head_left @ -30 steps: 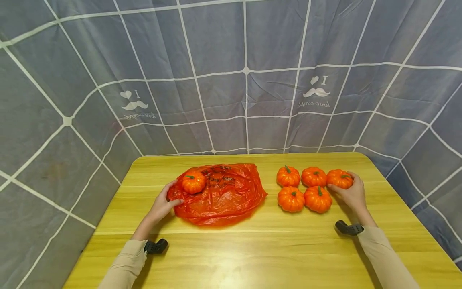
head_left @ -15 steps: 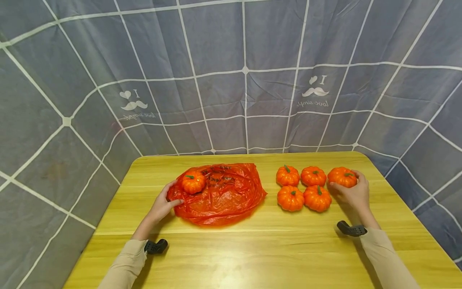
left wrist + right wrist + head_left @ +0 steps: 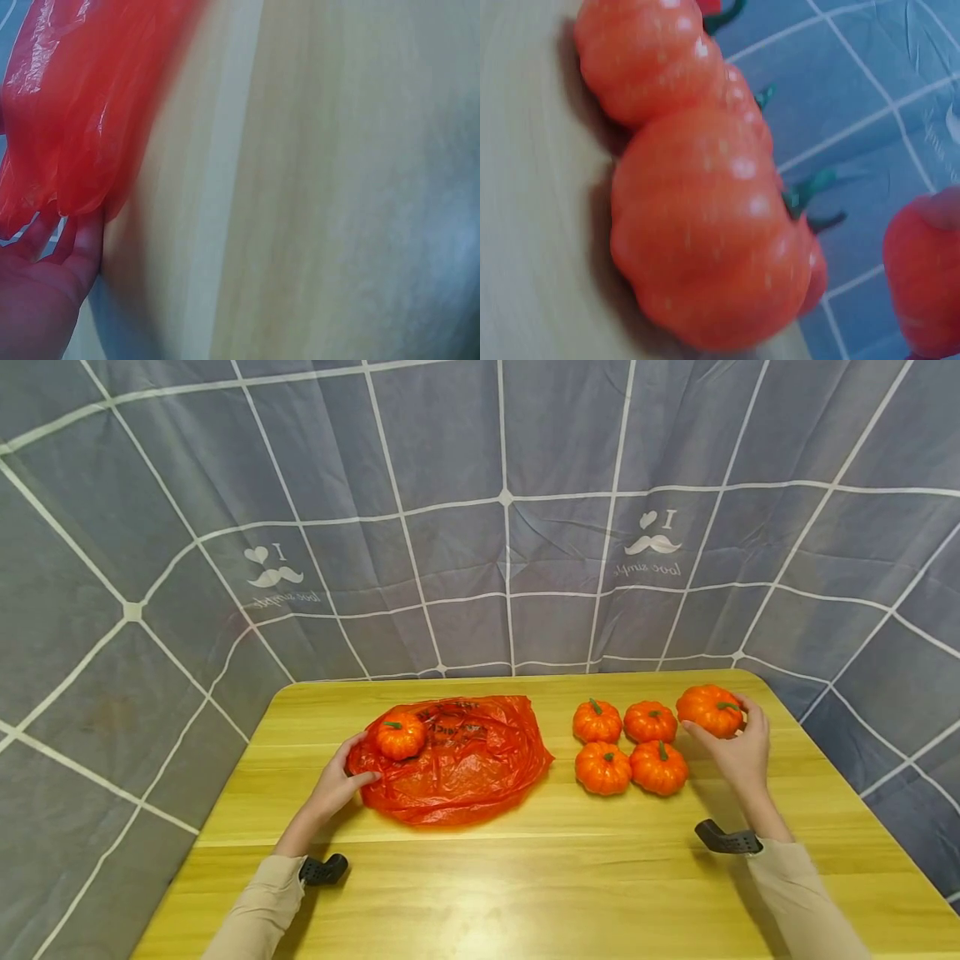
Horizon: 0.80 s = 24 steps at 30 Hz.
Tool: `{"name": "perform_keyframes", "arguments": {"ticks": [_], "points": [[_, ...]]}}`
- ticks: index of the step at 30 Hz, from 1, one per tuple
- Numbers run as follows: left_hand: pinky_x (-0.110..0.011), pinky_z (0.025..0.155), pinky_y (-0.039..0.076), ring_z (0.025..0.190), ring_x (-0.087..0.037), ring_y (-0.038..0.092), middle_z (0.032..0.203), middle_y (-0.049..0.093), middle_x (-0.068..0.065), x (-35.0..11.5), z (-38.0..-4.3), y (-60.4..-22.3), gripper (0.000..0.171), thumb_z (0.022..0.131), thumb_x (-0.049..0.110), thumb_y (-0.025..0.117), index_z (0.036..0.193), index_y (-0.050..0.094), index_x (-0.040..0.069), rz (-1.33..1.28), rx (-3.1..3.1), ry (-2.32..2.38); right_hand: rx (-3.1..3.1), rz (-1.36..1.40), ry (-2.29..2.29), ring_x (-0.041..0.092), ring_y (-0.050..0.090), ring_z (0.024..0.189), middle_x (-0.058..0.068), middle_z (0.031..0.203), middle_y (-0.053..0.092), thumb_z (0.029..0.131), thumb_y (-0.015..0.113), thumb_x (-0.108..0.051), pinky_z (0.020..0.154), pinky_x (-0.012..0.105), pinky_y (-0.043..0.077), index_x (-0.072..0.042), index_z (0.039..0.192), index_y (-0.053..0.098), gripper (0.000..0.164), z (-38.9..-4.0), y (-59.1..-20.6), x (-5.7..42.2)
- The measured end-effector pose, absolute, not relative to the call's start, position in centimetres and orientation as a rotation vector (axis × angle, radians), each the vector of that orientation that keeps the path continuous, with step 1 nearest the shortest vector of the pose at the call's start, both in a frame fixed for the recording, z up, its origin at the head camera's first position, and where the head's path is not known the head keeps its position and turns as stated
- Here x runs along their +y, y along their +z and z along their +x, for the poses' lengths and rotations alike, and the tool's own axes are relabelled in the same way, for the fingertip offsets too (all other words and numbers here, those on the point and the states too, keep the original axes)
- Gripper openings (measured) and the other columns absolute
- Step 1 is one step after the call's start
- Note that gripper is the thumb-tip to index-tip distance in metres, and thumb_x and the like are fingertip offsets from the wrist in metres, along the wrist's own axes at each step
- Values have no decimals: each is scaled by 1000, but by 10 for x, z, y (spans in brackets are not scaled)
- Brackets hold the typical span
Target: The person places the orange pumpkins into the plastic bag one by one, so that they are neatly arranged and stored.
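Note:
My right hand (image 3: 742, 756) grips a small orange pumpkin (image 3: 708, 710) with a green stem, thumb on its near left side. In the right wrist view this pumpkin (image 3: 924, 277) appears at the right edge, apart from the others and raised off the table. A crumpled, see-through red plastic bag (image 3: 465, 781) with dark print lies left of centre. My left hand (image 3: 333, 785) holds its left edge; the left wrist view shows fingers (image 3: 86, 244) reaching beneath the film (image 3: 82, 150). Another pumpkin (image 3: 400, 737) sits at the bag's left end; whether inside or on top, I cannot tell.
Several more pumpkins (image 3: 603, 768) stand close together in two rows between the bag and my right hand. The wooden table (image 3: 480, 893) ends at a grey curtain (image 3: 450, 560) with white lines, which hangs behind and at both sides.
My right hand has lifted the pumpkin from the right end of the back row, moving it up and slightly right. The left hand and the bag keep their place.

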<state>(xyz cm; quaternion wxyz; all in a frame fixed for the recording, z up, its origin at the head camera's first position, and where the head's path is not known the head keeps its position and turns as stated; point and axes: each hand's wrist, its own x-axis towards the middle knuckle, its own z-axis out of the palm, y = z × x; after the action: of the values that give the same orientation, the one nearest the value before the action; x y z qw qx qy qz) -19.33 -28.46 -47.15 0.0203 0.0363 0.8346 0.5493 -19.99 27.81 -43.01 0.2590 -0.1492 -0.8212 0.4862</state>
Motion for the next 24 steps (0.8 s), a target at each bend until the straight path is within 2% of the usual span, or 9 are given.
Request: {"name": "perform_keyframes", "arguments": {"ticks": [1,4,7,8,11,19,24], "points": [[-44,114,27,139,-42,30,153,26,-26,-285,-194,-472,75,83,-3,63,148,24,-4,111,2586,1708,-2211,-389,1318,7,40,111,3,130,42,71,83,-17,83,13,36,-7,138,44,79,-199,-429,275],[-39,113,29,140,-42,29,153,26,-26,-285,-194,-473,75,84,-3,63,148,25,-4,112,2589,1699,-2182,-354,1313,0,38,105,0,125,42,69,84,-16,78,9,36,-8,137,46,79,-197,-425,266],[-37,113,29,140,-40,30,154,26,-24,-288,-198,-479,75,84,-1,64,148,25,-1,113,2603,1686,-2174,-335,1333,0,39,104,-1,126,42,69,85,-16,77,7,37,-10,138,46,80,-196,-421,256],[-45,114,27,140,-40,30,154,26,-25,-288,-198,-479,75,84,-1,64,148,25,-1,112,2602,1687,-2172,-327,1342,-1,39,103,-2,125,42,69,84,-17,77,8,37,-10,138,46,79,-195,-420,253],[-49,113,26,139,-41,30,153,27,-25,-287,-198,-479,75,84,0,64,148,25,-1,116,2609,1678,-2164,-293,1359,-2,38,102,-5,122,41,69,84,-17,78,11,37,-11,138,45,79,-194,-416,241],[-52,113,25,140,-43,29,153,26,-27,-287,-195,-475,74,85,1,63,148,25,-3,111,2614,1658,-2142,-137,1401,1,38,104,0,125,43,71,83,-12,81,15,37,-8,138,45,77,-193,-414,210],[-52,112,28,138,-43,31,153,27,-27,-286,-195,-474,74,85,2,63,148,24,-2,111,2617,1650,-2095,-61,1471,4,40,106,-4,125,42,70,83,-8,84,16,37,-10,137,46,77,-194,-409,193]]}}
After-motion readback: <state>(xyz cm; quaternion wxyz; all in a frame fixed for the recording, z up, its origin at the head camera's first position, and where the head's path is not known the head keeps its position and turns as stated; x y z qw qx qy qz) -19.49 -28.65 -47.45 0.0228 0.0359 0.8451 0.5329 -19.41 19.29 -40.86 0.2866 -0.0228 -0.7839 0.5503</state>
